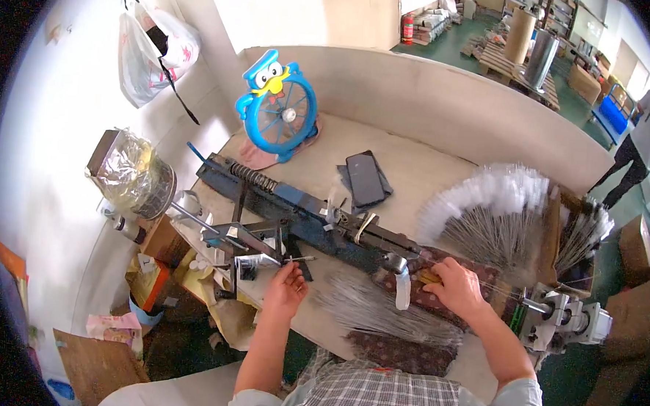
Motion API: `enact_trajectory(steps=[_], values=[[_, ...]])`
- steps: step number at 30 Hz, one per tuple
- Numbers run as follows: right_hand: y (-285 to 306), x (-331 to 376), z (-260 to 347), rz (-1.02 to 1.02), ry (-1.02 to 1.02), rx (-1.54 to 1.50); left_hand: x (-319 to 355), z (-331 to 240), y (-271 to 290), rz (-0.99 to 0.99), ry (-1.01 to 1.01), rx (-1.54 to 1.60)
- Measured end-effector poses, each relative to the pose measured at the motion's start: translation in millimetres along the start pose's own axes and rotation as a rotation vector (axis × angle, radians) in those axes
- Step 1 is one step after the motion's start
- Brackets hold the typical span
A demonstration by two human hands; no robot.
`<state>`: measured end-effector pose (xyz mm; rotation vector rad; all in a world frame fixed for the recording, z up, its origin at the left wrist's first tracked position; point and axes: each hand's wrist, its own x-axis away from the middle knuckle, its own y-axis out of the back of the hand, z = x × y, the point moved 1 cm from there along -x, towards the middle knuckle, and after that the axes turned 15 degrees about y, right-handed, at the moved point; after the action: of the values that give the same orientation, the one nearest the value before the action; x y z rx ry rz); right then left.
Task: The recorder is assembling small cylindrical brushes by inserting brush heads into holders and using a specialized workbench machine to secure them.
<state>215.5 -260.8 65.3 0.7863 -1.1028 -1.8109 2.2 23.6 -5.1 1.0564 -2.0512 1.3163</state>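
Note:
My left hand (pixel 285 290) is raised beside the lever frame of a long dark metal bench machine (pixel 302 209). Its fingertips are pinched together near a small metal rod, and whatever they hold is too small to make out. Over the brown patterned cloth (pixel 437 301), my right hand (pixel 459 285) curls around a small yellowish piece (pixel 429 276) whose kind I cannot tell. A bundle of thin grey wires (pixel 393 309) lies on the table between my hands. Just left of the right hand, a pale strip (pixel 403 289) hangs from a metal knob on the machine.
A large fan of white-tipped wires (pixel 497 219) lies at the right, beside a cardboard box (pixel 551 237). Motor-like metal fittings (pixel 569 319) stand at the right edge. Farther back are a dark phone (pixel 365 179) and a blue duck-shaped wheel (pixel 282 112). A person (pixel 641 139) stands far right.

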Motion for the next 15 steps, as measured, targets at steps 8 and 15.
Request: enact_trajectory(steps=[8,15], values=[[25.9,33.9,13.5,0.085,0.146,-0.083,9.9,20.8,-3.0,0.089,-0.148,0.090],[95.2,37.4,5.0,-0.379,0.000,-0.290,60.0,118.4,-133.5,0.373,0.031,-0.512]])
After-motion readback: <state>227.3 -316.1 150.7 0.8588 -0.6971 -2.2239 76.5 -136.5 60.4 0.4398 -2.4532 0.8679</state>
